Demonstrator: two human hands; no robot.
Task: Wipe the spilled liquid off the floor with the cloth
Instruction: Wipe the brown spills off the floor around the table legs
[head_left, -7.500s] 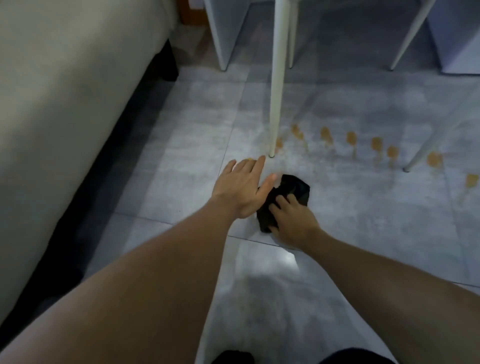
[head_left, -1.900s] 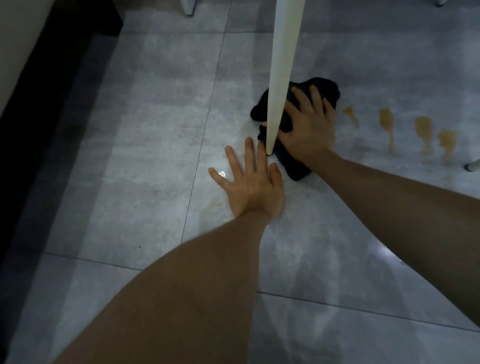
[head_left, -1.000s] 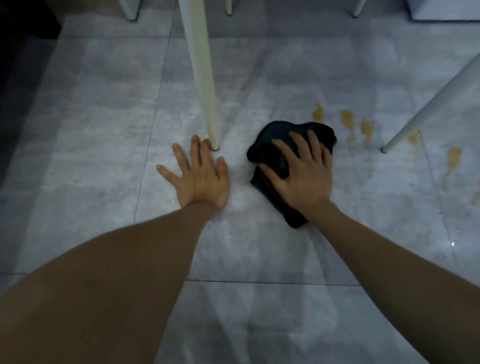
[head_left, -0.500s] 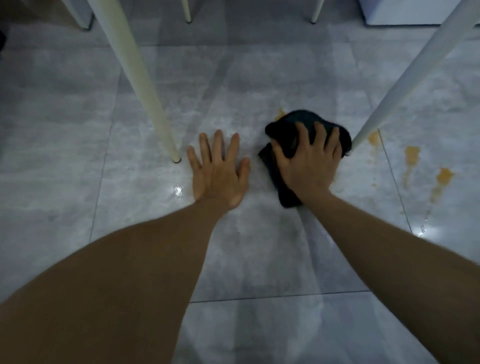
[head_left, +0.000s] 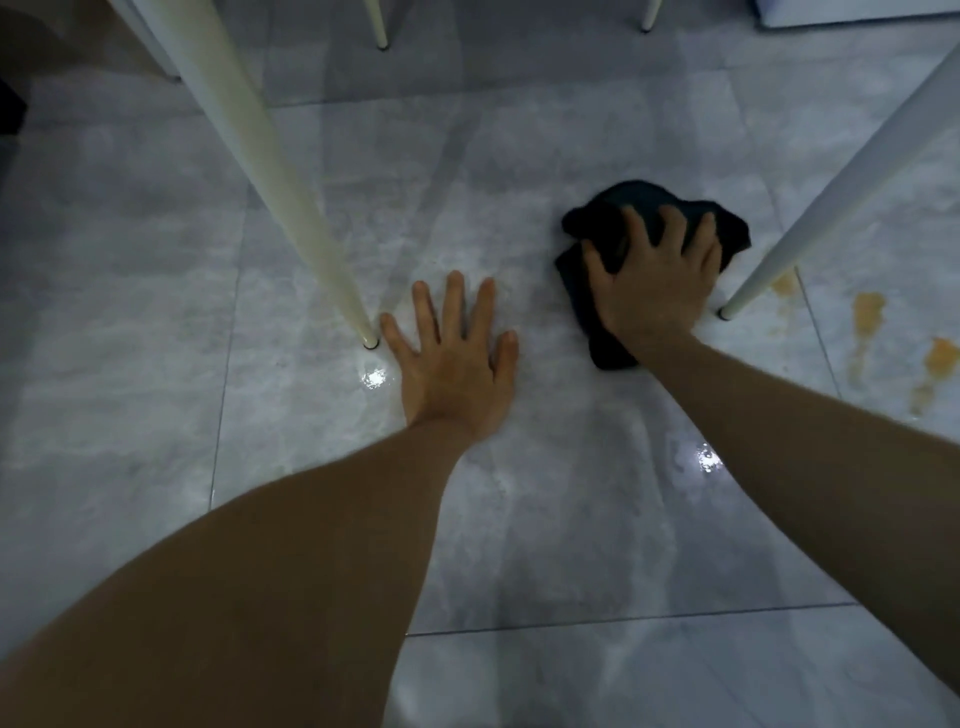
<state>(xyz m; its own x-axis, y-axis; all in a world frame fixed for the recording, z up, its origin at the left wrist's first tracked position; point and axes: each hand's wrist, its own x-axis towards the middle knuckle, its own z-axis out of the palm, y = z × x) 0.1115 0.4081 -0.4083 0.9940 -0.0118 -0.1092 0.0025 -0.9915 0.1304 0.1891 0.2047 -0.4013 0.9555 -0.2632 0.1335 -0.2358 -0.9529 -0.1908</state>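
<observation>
Cloth (head_left: 597, 231) pressed under splayed right hand (head_left: 655, 288), beside flat, empty left hand (head_left: 453, 370)

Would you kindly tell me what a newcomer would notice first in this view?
The right hand presses a dark cloth onto the grey floor, centre-right. Orange splashes lie unwiped past the white leg to its right, while the left hand rests flat beside another white leg.

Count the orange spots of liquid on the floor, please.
3, right of the cloth: one spot beside the white leg, another further right, the last at the picture's edge. Others may hide under the cloth.
</observation>
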